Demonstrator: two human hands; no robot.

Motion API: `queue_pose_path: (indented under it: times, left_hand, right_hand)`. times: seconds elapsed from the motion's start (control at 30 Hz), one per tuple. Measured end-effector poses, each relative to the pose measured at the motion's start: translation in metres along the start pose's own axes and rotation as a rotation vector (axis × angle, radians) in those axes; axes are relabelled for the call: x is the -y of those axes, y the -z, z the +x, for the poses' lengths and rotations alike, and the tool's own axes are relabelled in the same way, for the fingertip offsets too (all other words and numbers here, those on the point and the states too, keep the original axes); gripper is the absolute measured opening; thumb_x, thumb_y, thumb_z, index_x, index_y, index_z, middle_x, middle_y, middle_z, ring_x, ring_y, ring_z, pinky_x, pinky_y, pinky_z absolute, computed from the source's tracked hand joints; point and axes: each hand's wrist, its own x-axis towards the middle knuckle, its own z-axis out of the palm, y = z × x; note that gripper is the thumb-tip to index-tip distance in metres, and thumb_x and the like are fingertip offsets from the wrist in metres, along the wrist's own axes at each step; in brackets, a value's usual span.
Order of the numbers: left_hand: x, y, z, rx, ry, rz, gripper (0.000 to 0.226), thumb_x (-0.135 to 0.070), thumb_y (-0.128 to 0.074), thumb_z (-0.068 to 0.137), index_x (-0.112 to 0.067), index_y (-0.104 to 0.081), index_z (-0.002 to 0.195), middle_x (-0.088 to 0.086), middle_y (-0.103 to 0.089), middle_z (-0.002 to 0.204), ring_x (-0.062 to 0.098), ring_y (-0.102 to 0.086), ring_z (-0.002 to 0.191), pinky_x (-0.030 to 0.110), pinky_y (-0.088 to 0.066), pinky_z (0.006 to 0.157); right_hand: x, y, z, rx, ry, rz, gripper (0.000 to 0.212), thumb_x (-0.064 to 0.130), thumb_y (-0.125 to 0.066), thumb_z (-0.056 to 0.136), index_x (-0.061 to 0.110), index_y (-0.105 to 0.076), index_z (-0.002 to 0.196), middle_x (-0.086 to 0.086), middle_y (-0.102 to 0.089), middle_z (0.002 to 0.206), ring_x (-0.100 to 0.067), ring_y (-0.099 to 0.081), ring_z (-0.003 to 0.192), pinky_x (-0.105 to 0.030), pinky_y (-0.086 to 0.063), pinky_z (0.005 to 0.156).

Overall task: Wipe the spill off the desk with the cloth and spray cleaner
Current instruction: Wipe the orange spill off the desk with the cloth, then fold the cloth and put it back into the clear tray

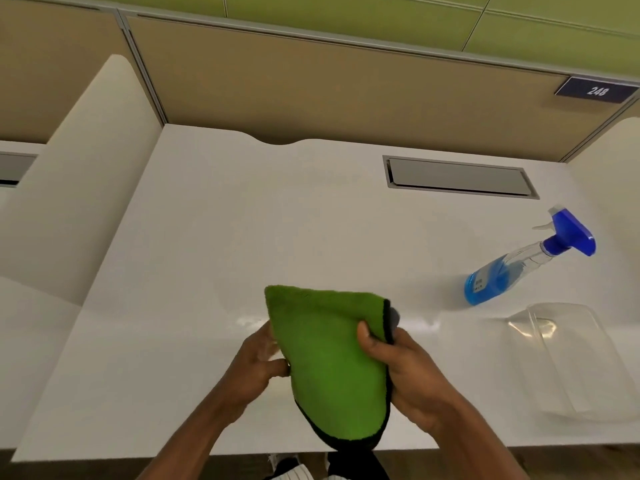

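A green cloth [329, 355] with a black edge is held folded above the near part of the white desk [207, 237]. My left hand [258, 362] grips its left edge and my right hand [401, 365] grips its right edge, thumb on top. A spray bottle [512, 268] with blue liquid and a blue trigger head stands on the desk to the right, apart from both hands. Faint wet streaks [249, 322] glint on the desk just behind the cloth; the cloth hides part of them.
A clear plastic container [588, 358] sits at the near right corner. A grey cable flap [460, 176] is set into the desk at the back right. Beige partition panels [311, 81] close the back, with white dividers at both sides.
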Motion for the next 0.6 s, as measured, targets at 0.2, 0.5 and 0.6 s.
queue_pose_path:
  times: [0.2, 0.5, 0.6]
  left_hand:
    - [-0.036, -0.014, -0.009, 0.145, 0.024, -0.407, 0.050, -0.007, -0.078, 0.090, -0.004, -0.071, 0.139, 0.019, -0.074, 0.140, 0.033, -0.072, 0.131, 0.037, -0.061, 0.104]
    - [-0.037, -0.020, -0.009, -0.041, 0.126, -0.216, 0.043, -0.015, -0.080, 0.087, -0.011, -0.077, 0.130, 0.008, -0.084, 0.123, 0.026, -0.080, 0.117, 0.029, -0.066, 0.092]
    - [-0.036, -0.019, -0.013, -0.100, 0.138, -0.161, 0.032, -0.009, -0.080, 0.092, -0.012, -0.080, 0.123, 0.006, -0.086, 0.116, 0.024, -0.082, 0.110, 0.025, -0.066, 0.087]
  right_hand:
    - [0.015, 0.023, 0.002, -0.141, 0.018, 0.046, 0.047, 0.045, -0.056, 0.098, 0.009, -0.073, 0.123, -0.013, -0.079, 0.121, -0.029, -0.076, 0.112, -0.044, -0.063, 0.093]
    - [-0.029, 0.074, 0.002, -0.245, -0.043, -0.134, 0.044, 0.006, -0.080, 0.086, 0.009, -0.066, 0.128, -0.014, -0.080, 0.110, -0.031, -0.078, 0.104, -0.045, -0.062, 0.087]
    - [-0.041, 0.084, 0.003, -0.316, -0.035, -0.247, 0.051, -0.001, -0.081, 0.084, 0.015, -0.063, 0.128, -0.017, -0.074, 0.086, -0.029, -0.078, 0.087, -0.037, -0.062, 0.077]
